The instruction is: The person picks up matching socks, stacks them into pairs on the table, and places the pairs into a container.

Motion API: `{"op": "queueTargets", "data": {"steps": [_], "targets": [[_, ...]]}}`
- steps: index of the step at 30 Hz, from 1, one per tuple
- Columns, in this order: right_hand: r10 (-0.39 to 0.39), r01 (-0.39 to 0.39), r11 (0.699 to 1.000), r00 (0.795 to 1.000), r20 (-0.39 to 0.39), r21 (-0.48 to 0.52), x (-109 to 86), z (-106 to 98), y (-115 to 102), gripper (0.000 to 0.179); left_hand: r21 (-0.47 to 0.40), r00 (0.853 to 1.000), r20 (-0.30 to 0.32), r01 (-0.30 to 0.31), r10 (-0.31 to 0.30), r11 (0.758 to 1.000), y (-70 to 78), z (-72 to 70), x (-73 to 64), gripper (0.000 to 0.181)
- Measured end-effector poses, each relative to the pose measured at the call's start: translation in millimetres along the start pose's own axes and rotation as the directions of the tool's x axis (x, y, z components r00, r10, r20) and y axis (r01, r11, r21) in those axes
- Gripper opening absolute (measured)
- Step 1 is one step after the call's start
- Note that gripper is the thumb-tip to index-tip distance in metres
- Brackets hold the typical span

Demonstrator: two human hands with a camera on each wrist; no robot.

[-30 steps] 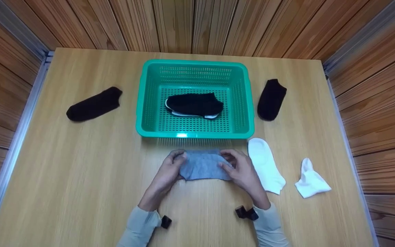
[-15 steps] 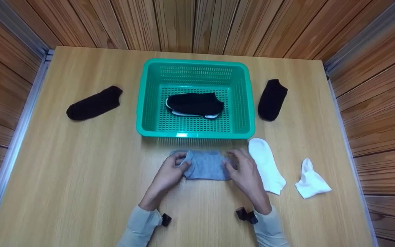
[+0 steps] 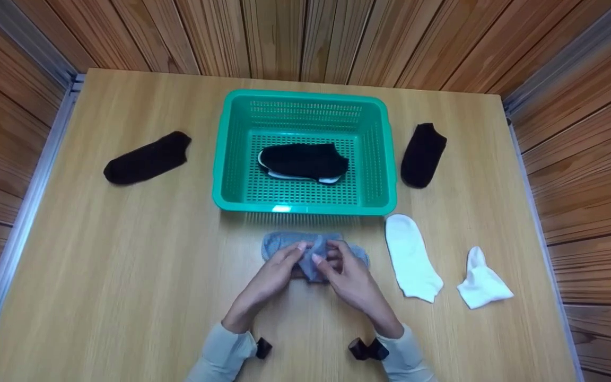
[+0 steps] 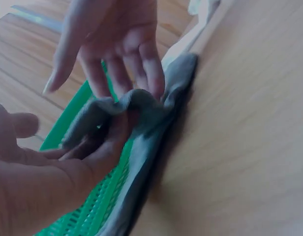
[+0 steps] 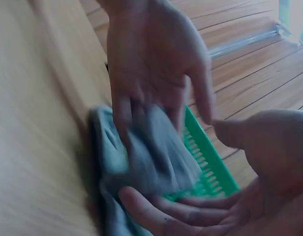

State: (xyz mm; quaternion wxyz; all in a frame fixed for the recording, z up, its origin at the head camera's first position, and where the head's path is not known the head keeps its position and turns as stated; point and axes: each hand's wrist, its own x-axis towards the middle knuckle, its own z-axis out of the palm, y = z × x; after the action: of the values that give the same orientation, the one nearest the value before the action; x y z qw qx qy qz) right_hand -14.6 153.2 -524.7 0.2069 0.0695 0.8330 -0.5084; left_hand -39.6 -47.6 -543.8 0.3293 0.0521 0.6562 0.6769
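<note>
In the head view a grey sock (image 3: pixel 276 244) lies sideways in front of the green basket, its middle bunched up between the two hands. My left hand (image 3: pixel 273 270) holds the raised fabric from the left. My right hand (image 3: pixel 350 276) grips it from the right, thumb toward me. The left wrist view has a lifted fold of the grey sock (image 4: pixel 141 105) draped over the left hand's fingers, both thumbs standing apart from the cloth. Blurred in the right wrist view, the bunched sock (image 5: pixel 159 152) hangs between the hands. Some fingertips are hidden in fabric.
The green basket (image 3: pixel 305 208) holds a black sock (image 3: pixel 303 161) over lighter ones. Another black sock (image 3: pixel 149 159) lies at the left, and one more black sock (image 3: pixel 424 155) right of the basket. A flat white sock (image 3: pixel 412 258) and a folded white sock (image 3: pixel 483 281) lie right of the hands.
Both hands have come closer together over the grey sock. Its upper layer, earlier stretched wide between them, is now gathered upward in the middle, showing the sock's ends on either side.
</note>
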Motion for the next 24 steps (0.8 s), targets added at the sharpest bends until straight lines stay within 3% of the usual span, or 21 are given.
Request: {"op": "queueTargets", "data": {"steps": [4, 8, 11, 13, 15, 19, 24], "targets": [[0.043, -0.040, 0.998, 0.997, -0.064, 0.050, 4.2, 0.5, 3.0, 0.073, 0.009, 0.997, 0.057, -0.055, 0.055, 0.998, -3.5, 8.3, 3.1, 0.061], [0.029, -0.016, 0.995, 0.991, -0.131, 0.102, 1.3, -9.9, -1.3, 0.056, 0.012, 0.998, -0.025, -0.059, 0.060, 0.998, -3.8, 12.1, 5.1, 0.052], [0.021, 0.000, 0.991, 0.988, -0.154, 0.132, -8.6, -22.2, -10.6, 0.047, -0.019, 0.994, -0.105, -0.031, 0.028, 0.999, -4.0, 11.8, 6.3, 0.044], [0.000, 0.027, 0.984, 0.988, -0.154, 0.177, -17.3, -30.2, -17.7, 0.043, -0.060, 0.993, -0.121, -0.020, 0.013, 0.998, -4.2, 10.7, 7.1, 0.045], [-0.034, 0.068, 0.969, 0.989, -0.145, 0.236, -26.6, -37.2, -24.0, 0.040, -0.120, 0.995, -0.098, -0.004, -0.008, 0.993, -4.9, 9.3, 7.3, 0.050], [-0.137, 0.164, 0.924, 0.986, -0.099, 0.347, -36.6, -46.1, -30.6, 0.036, -0.307, 0.999, 0.032, 0.042, -0.034, 0.951, -7.3, 7.0, 8.4, 0.063], [-0.250, 0.243, 0.882, 0.968, -0.035, 0.403, -37.2, -49.2, -26.1, 0.037, -0.498, 0.984, 0.164, 0.138, -0.063, 0.856, -13.6, 5.6, 11.9, 0.070]]}}
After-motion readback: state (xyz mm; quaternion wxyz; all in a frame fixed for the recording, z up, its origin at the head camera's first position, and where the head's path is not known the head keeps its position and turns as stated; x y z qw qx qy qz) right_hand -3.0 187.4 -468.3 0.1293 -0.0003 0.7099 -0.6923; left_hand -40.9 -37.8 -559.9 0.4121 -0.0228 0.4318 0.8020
